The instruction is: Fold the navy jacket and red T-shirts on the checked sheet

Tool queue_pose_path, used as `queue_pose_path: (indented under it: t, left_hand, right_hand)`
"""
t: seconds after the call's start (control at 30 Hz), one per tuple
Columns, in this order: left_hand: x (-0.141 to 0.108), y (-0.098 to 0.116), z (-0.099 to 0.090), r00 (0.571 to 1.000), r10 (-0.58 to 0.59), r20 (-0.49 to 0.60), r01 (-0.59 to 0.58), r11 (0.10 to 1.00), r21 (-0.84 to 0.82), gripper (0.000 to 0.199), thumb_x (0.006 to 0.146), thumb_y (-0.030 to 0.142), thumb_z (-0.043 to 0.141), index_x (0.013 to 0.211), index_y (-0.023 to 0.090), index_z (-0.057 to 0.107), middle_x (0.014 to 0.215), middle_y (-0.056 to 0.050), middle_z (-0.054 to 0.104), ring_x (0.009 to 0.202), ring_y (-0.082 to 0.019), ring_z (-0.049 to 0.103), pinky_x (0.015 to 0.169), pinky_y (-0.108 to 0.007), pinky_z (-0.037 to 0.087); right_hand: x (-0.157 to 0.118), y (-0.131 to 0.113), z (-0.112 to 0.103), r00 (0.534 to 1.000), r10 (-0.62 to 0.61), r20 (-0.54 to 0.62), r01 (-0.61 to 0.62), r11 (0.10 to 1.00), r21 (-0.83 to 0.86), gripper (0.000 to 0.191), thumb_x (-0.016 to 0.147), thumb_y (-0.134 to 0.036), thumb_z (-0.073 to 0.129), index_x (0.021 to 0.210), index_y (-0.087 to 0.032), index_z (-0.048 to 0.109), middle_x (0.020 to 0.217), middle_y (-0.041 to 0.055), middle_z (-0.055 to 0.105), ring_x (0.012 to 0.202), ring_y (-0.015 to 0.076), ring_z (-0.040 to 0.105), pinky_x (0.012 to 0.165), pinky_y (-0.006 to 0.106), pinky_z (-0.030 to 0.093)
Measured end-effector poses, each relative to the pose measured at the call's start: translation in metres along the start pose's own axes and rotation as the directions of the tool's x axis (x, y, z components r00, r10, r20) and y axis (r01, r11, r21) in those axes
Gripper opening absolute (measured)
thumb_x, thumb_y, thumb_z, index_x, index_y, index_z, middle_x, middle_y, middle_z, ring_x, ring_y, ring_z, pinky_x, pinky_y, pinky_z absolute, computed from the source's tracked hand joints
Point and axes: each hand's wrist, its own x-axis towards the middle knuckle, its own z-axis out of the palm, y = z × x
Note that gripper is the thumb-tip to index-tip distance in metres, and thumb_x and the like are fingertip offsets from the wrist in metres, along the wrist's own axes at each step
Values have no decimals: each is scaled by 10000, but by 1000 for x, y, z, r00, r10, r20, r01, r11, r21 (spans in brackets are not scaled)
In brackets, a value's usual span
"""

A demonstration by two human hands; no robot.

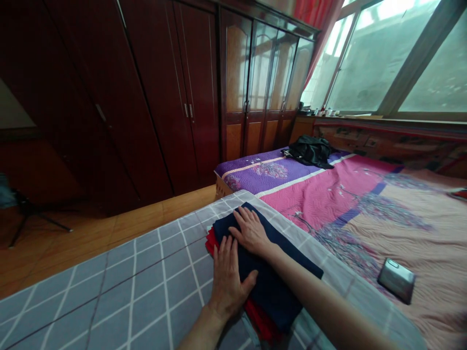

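Observation:
A folded dark blue cloth (280, 296) lies on top of a folded red cloth (210, 242), whose edges stick out at the left and at the bottom. Below them, a bit of pale cloth shows near the lower edge. On the blue cloth's left side rests my left hand (228, 274), its thumb spread from the fingers. My right hand (251, 232) lies flat on the far part of the blue cloth, fingers apart. Both palms face down and neither grips anything.
Beneath the stack is a grey checked cover (146, 282). A phone (397, 280) lies at the right on the patterned bedspread (317, 199). Farther back is a black garment or bag (310, 150). Dark wardrobes (164, 97) line the left; a tripod (31, 214) stands on the floor.

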Motion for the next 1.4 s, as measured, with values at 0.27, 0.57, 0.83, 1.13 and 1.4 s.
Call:
queue_pose_path:
  t: [0.27,0.57,0.83,1.13,1.4]
  left_hand:
    - [2,2,-4,997,-22,75,20,999,26,798,830,522,498,1425,25,310,1503,-215,237,1397,-361,170,1108,-566,190]
    - [2,1,-4,998,-28,60,26,999,23,797,823,538,500,1430,56,316,1507,-204,233,1401,-359,157,1105,-579,176]
    - [1,2,-2,998,-58,27,57,997,46,834,814,577,502,1422,38,315,1507,-240,201,1405,-368,118,1092,-590,192]
    - [2,-2,-5,997,-72,-7,72,997,-5,672,891,536,421,1374,69,395,1483,-215,290,1403,-328,171,1094,-576,207]
    - [0,-1,3,997,-48,-53,50,998,35,624,900,441,442,1384,54,365,1486,-224,276,1402,-336,166,1081,-595,211]
  right_hand:
    - [13,15,15,988,-120,98,115,992,52,692,915,-618,273,1433,-165,348,1500,112,300,1388,268,226,1117,423,179]
    - [24,38,16,993,-26,115,24,1000,14,717,909,-640,237,1447,-173,318,1488,101,331,1378,260,254,1108,403,193]
    - [19,53,2,981,91,169,-89,996,-17,758,902,-647,223,1461,-138,275,1509,116,279,1362,279,288,1079,392,250]
    - [-69,73,-16,960,264,88,-255,961,-105,608,924,-515,334,1324,-72,448,1243,189,569,1152,288,521,969,376,369]
    - [-77,66,-7,939,341,-34,-342,923,-177,438,935,-490,345,1037,-147,597,975,142,603,972,289,548,862,386,381]
